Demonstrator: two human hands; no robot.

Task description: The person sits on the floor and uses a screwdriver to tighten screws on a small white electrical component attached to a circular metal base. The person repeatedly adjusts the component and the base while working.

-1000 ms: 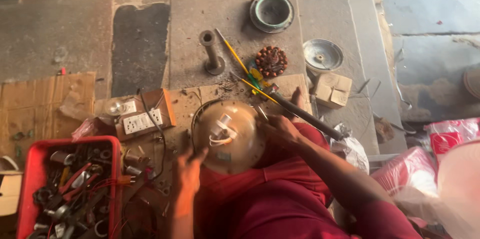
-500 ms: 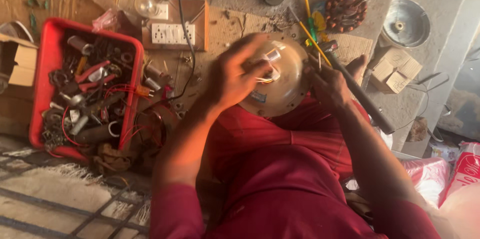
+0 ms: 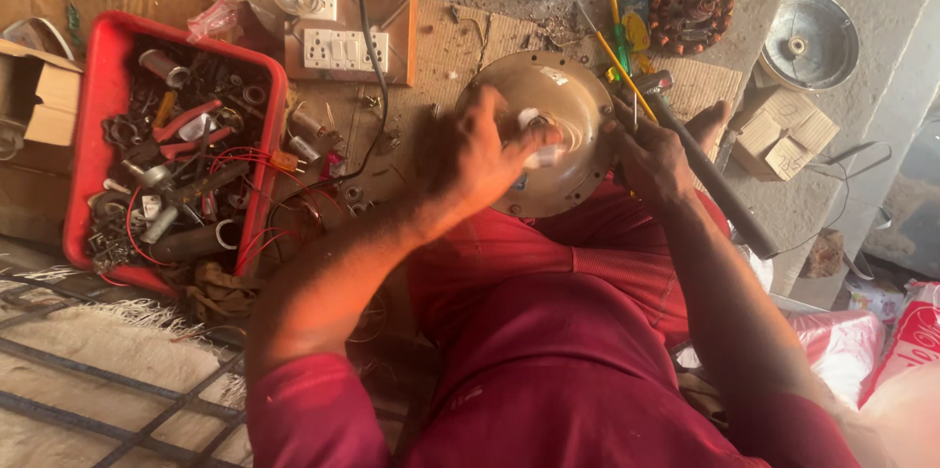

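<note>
Two hands work on a round tan motor housing (image 3: 548, 140) resting on the person's lap, at 12 o'clock from the red clothing. Since half a second ago the left hand (image 3: 485, 157) has stayed over the housing's centre, its fingers curled around the white wire bundle (image 3: 537, 140) there; the view has shifted only slightly. The right hand (image 3: 651, 163) grips the housing's rim at 3 o'clock, with a dark hammer handle (image 3: 715, 184) lying just beside it. At 9 o'clock a red tray (image 3: 98, 67) of parts crowds that side; a switchboard (image 3: 348, 37) sits at 11 o'clock. A copper winding (image 3: 695, 8) and a metal cover (image 3: 811, 39) lie at 1 o'clock. Bare cardboard (image 3: 446, 47) shows between switchboard and housing.
</note>
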